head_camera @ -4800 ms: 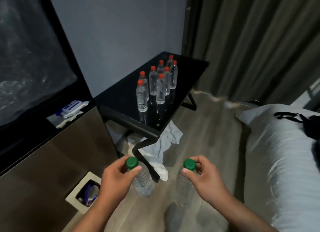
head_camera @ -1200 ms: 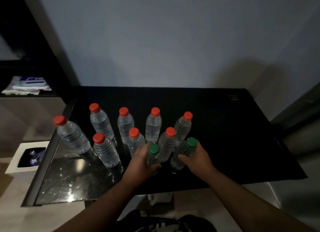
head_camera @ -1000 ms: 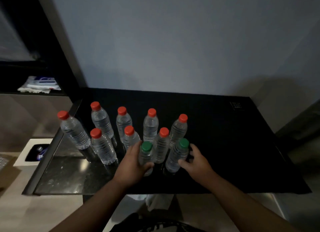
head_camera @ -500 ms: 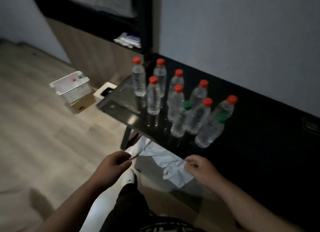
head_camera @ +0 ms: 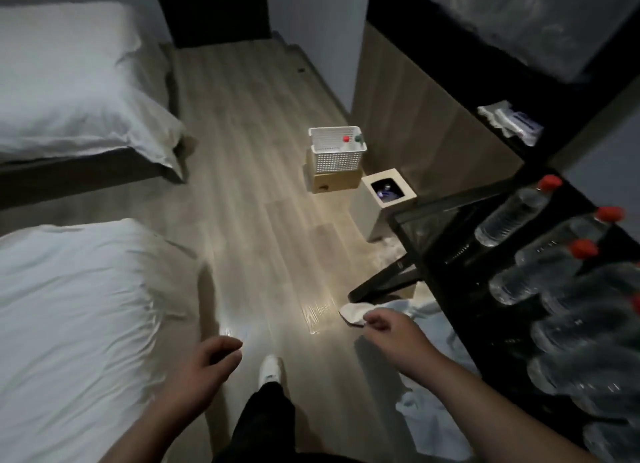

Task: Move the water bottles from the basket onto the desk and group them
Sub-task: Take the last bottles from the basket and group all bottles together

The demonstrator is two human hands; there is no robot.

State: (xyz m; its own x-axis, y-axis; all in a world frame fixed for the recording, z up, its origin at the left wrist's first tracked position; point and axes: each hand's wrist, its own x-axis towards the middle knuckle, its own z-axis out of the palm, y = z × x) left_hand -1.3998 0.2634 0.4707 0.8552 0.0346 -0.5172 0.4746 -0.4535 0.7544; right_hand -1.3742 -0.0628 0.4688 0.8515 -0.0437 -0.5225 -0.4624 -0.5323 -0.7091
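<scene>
A white plastic basket (head_camera: 337, 157) stands on a cardboard box across the wooden floor. One red cap (head_camera: 345, 138) and one green cap (head_camera: 358, 138) of bottles show inside it. Several clear water bottles (head_camera: 512, 211) with red caps stand grouped on the black desk (head_camera: 446, 251) at the right edge of the view. My left hand (head_camera: 207, 362) and my right hand (head_camera: 394, 332) hang low over the floor, fingers loosely curled, holding nothing.
Two beds with white sheets (head_camera: 79, 310) fill the left side. A white bin (head_camera: 384, 203) stands by the desk leg. A white cloth (head_camera: 426, 351) lies on the floor under my right hand. My white shoe (head_camera: 270, 367) steps forward.
My hands let go of the two green-capped bottles, which now stand in the group on the desk. My view has turned left, from the desk toward the floor and basket.
</scene>
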